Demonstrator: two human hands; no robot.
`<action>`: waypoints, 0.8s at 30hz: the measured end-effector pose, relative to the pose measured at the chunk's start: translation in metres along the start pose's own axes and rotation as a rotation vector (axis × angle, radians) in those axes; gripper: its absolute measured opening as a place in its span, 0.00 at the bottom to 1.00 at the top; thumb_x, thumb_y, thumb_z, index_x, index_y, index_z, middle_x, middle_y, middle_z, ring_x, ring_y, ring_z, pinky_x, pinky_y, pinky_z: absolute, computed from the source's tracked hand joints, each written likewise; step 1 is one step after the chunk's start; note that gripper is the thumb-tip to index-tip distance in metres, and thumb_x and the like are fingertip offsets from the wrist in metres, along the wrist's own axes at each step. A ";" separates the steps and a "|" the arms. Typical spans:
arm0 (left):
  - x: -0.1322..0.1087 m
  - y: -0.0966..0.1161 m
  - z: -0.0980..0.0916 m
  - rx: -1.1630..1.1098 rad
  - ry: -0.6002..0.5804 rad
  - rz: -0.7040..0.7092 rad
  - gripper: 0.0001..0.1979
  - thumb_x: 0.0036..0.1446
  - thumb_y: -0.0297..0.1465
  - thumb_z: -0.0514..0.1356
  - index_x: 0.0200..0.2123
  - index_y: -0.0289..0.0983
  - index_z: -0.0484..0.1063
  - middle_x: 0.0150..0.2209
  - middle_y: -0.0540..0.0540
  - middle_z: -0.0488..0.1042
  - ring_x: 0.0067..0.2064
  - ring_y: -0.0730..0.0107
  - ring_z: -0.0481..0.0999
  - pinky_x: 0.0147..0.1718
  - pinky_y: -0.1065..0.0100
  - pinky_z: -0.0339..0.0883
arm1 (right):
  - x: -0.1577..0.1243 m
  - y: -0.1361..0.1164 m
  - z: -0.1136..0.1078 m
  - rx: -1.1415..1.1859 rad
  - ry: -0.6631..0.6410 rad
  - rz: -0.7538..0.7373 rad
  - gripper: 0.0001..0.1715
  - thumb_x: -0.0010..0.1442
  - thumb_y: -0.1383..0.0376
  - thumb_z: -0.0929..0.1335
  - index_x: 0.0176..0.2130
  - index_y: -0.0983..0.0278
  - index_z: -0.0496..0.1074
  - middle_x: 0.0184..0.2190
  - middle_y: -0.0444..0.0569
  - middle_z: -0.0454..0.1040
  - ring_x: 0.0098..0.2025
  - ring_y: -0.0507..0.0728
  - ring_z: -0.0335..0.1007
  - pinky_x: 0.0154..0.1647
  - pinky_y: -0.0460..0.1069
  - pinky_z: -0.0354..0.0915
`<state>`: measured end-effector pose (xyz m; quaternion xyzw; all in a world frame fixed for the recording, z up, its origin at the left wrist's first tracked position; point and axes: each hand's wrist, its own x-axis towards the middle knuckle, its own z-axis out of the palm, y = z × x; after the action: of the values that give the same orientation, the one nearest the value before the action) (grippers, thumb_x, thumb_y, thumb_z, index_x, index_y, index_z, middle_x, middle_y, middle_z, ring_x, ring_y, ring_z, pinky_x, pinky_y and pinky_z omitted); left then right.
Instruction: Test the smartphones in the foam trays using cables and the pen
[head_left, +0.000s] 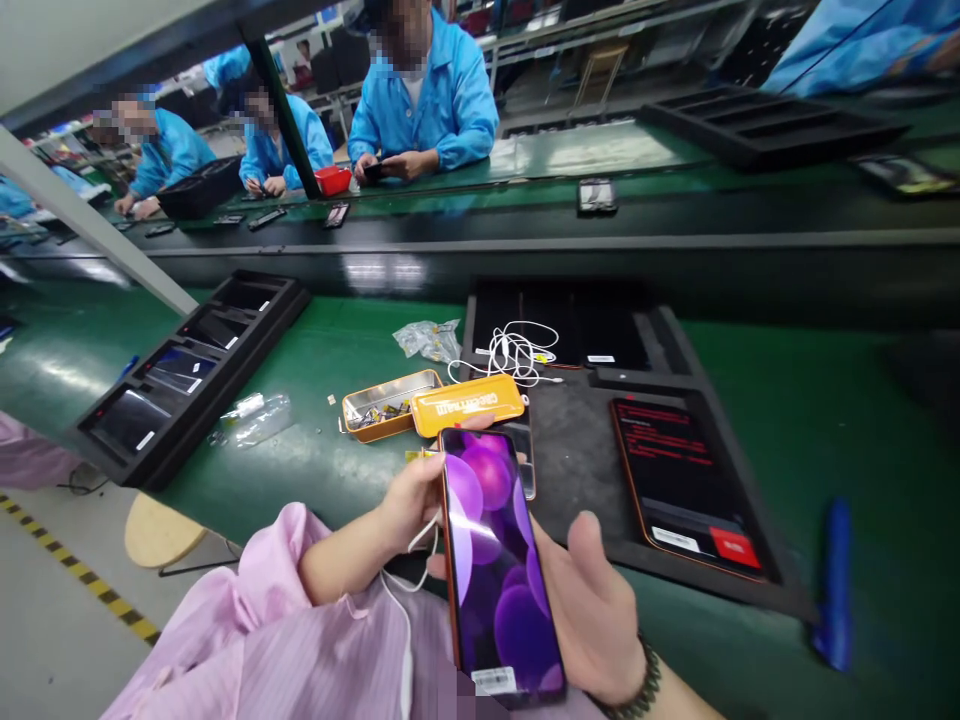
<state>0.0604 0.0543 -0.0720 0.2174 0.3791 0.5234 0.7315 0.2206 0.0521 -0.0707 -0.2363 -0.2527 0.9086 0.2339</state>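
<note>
A smartphone (pixel 495 570) with a lit screen of purple bubbles and a white label at its lower end lies tilted above my lap. My left hand (pixel 412 500) grips its upper left edge, with some fingers hidden behind it. From the right side, my right hand (pixel 592 610) cradles the phone's back; its thumb stands away from the screen, and a fingertip shows past the left edge. A white cable (pixel 407 620) hangs below my left hand. Just beyond the phone are an orange tin (pixel 386 425) holding small parts and its orange lid (pixel 469 403).
A black foam tray (pixel 570 430) holds phones, one with red text (pixel 690 480), and a coiled white cable (pixel 514 350). Another tray of phones (pixel 217 375) stands left. Plastic bags (pixel 259 418) and a blue tool (pixel 834 590) lie about. Co-workers in blue (pixel 450 90) sit across the conveyor.
</note>
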 end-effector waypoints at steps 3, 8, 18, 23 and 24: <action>0.000 0.002 0.003 -0.081 -0.209 0.004 0.32 0.34 0.58 0.69 0.28 0.35 0.71 0.17 0.54 0.63 0.14 0.85 0.54 0.11 0.77 0.36 | -0.005 0.007 -0.011 0.034 -0.064 0.101 0.57 0.40 0.22 0.60 0.58 0.50 0.65 0.52 0.54 0.75 0.48 0.68 0.76 0.50 0.68 0.66; 0.002 0.004 0.007 -0.103 -0.309 0.037 0.29 0.39 0.51 0.71 0.40 0.38 0.75 0.33 0.46 0.76 0.22 0.79 0.70 0.10 0.82 0.42 | -0.009 0.015 -0.022 0.062 -0.160 0.099 0.53 0.41 0.23 0.60 0.52 0.52 0.69 0.39 0.50 0.79 0.37 0.60 0.77 0.43 0.60 0.69; 0.001 -0.010 0.009 -0.008 -0.093 0.152 0.32 0.45 0.49 0.68 0.51 0.38 0.72 0.25 0.49 0.74 0.18 0.78 0.64 0.14 0.77 0.46 | -0.006 0.010 0.002 0.080 -0.137 -0.064 0.46 0.39 0.27 0.67 0.46 0.54 0.74 0.31 0.47 0.78 0.28 0.55 0.73 0.27 0.48 0.67; 0.000 -0.008 0.016 0.053 -0.033 0.154 0.31 0.45 0.51 0.66 0.47 0.38 0.73 0.17 0.56 0.63 0.14 0.82 0.52 0.15 0.76 0.45 | -0.005 0.014 -0.004 0.076 -0.088 -0.049 0.50 0.37 0.26 0.67 0.49 0.51 0.72 0.36 0.47 0.78 0.32 0.57 0.74 0.33 0.52 0.70; 0.001 -0.008 0.016 0.059 -0.023 0.159 0.30 0.45 0.52 0.66 0.46 0.38 0.73 0.15 0.57 0.60 0.14 0.83 0.51 0.14 0.76 0.45 | -0.005 0.014 -0.005 0.081 -0.085 -0.038 0.50 0.36 0.26 0.67 0.49 0.52 0.72 0.36 0.48 0.79 0.32 0.57 0.74 0.34 0.53 0.70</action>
<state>0.0778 0.0532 -0.0680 0.2745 0.3673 0.5660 0.6852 0.2227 0.0405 -0.0806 -0.1830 -0.2297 0.9227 0.2497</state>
